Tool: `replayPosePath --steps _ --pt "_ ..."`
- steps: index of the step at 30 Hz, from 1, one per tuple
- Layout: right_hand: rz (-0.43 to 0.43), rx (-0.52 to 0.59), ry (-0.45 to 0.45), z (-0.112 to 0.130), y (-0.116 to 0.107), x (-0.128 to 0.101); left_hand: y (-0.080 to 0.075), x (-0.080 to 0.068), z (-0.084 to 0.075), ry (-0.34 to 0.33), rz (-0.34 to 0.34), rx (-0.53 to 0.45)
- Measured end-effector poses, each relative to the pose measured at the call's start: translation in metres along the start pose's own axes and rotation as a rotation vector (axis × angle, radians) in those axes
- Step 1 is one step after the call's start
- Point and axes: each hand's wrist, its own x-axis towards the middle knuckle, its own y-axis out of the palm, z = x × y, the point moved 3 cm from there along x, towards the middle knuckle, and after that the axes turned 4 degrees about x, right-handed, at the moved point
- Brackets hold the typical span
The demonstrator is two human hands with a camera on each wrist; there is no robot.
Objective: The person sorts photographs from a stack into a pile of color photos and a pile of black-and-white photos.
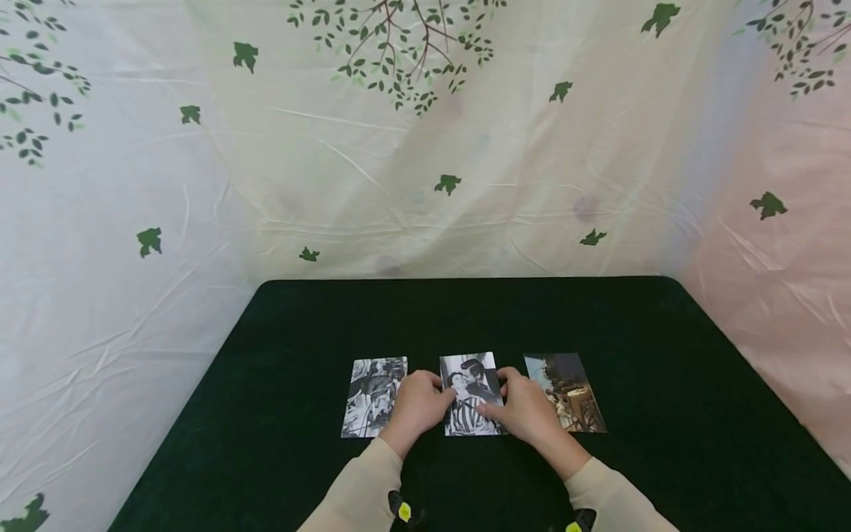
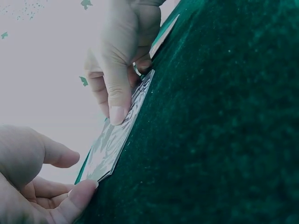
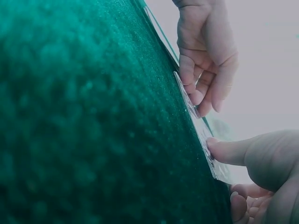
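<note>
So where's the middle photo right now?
In the head view the middle photo lies on the green table between two other photos, with the left hand and right hand touching its edges.

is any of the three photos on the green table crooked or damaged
Nothing stands out. The three photos lie flat in a row on the green table, undamaged. Both hands, left and right, touch the middle photo.
</note>
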Motion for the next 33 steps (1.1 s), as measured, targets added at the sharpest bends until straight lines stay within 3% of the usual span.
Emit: replayPosePath --steps 13,33 --pt "-0.032 0.076 -0.006 -0.0015 0.0008 0.0015 0.001 0.0013 -0.0002 0.01 -0.025 0.016" --pt "-0.009 0.166 0.004 -0.0084 0.0002 0.0062 0.0022 0.0015 0.0007 -0.02 -0.019 0.012"
